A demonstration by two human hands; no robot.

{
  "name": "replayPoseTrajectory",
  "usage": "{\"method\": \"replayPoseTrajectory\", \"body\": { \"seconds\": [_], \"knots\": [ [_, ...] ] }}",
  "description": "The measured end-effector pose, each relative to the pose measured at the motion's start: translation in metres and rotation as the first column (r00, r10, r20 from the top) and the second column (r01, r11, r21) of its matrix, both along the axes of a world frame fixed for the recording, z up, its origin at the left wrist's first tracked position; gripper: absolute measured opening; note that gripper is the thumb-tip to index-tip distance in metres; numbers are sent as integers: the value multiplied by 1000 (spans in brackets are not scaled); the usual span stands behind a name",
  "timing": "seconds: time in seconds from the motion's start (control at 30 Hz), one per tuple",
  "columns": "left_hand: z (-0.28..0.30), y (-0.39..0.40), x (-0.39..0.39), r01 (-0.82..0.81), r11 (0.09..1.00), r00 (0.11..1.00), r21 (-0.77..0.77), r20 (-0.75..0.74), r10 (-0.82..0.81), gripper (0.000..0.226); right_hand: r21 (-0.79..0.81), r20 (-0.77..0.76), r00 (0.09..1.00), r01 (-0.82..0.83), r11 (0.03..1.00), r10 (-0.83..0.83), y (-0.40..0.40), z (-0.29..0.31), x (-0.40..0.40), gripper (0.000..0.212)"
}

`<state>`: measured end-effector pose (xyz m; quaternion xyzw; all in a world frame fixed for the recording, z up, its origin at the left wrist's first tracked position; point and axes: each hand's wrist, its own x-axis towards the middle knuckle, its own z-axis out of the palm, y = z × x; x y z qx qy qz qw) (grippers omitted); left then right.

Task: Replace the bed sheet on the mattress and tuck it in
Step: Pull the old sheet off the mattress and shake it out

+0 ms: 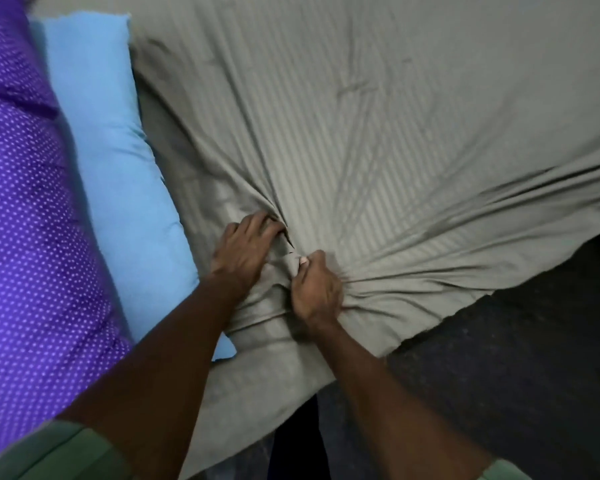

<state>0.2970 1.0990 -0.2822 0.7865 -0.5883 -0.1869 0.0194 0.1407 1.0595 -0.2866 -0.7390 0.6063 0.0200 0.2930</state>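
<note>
A bedroom in a home: a bed spread with a grey striped sheet [378,133], a blue pillow [118,174] beside a purple dotted cloth [25,202], dark floor [516,375] below.

bed sheet [361,116]: grey striped cloth, soft sheen, creased | pillow [118,168]: matt blue cloth

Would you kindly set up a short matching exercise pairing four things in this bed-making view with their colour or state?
Things:
1. bed sheet
2. pillow
3. dotted cloth
4. right hand

Descriptions:
A. plain light blue
B. purple with small white dots
C. gripping a bunch of fabric
D. grey-green, faintly striped, creased

Pairs: 1-D, 2-A, 3-B, 4-C
</note>
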Motion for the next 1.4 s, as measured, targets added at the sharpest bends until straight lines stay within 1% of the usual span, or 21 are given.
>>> {"method": "replayPoseTrajectory", "body": {
  "seconds": [0.03,0.1,0.17,0.23,0.3,0.33,0.37,0.43,0.5,0.53,0.6,0.7,0.73,0.8,0.87,0.93,1.0,1.07,1.17,1.27,1.4],
  "knots": [
    [0,-2,8,33,998,999,-50,22,-32,45,83,40,998,52,995,-55,7,1,6,23],
    [1,-8,22,93,987,993,-133,86,-82,46,220,83,989,101,970,-122,11,2,17,29],
    [3,-19,40,196,965,972,-175,165,-168,48,281,97,987,98,955,-129,3,1,24,34],
    [6,-34,59,326,933,936,-155,196,-294,41,295,127,984,82,952,-124,-6,2,26,43],
    [18,-51,76,359,933,930,-22,101,-355,37,209,174,982,41,977,-79,-7,6,23,51],
    [23,-56,80,333,941,940,66,53,-337,34,94,154,988,-16,995,1,-5,8,20,53],
    [27,-59,83,295,944,953,146,26,-301,30,-18,83,991,-100,995,101,-1,9,19,55],
    [33,-58,83,213,949,972,234,47,-229,28,-126,-27,971,-239,963,238,8,2,16,46],
    [35,-51,80,200,933,959,298,134,-249,29,-134,23,977,-209,969,214,14,-6,17,40],
    [37,-51,80,204,919,948,338,166,-272,32,-87,72,989,-126,988,132,17,-7,19,40],
    [44,-60,85,197,863,937,466,170,-306,40,97,77,997,-5,995,-2,23,-7,29,30],
    [52,-86,99,211,690,930,692,77,-361,55,417,175,984,-39,908,-38,22,-7,47,28],
    [54,-91,102,208,642,932,738,50,-360,58,487,201,979,-64,871,-41,19,-3,53,32],
    [51,-91,108,201,613,949,764,2,-315,56,522,214,977,-100,847,-16,10,1,63,41],
    [41,-75,111,207,655,958,727,-14,-288,45,409,182,983,-77,909,2,2,5,69,47],
    [28,-50,117,230,756,950,613,28,-312,35,204,215,977,-58,977,13,-8,5,78,37],
    [17,-31,122,238,873,959,426,39,-280,32,65,297,954,-63,996,41,-26,1,91,25],
    [10,-27,127,220,950,971,222,42,-235,36,-55,307,945,-96,994,109,-48,-3,108,14],
    [1,-42,143,168,985,981,37,94,-170,37,-227,197,940,-233,946,279,-78,-11,137,8],
    [2,-70,160,147,989,981,-7,126,-145,29,-251,108,902,-382,889,418,-102,-13,166,17],
    [7,-108,181,98,994,976,-43,198,-87,24,-282,19,867,-473,835,498,-138,-19,198,28]
  ]
}}
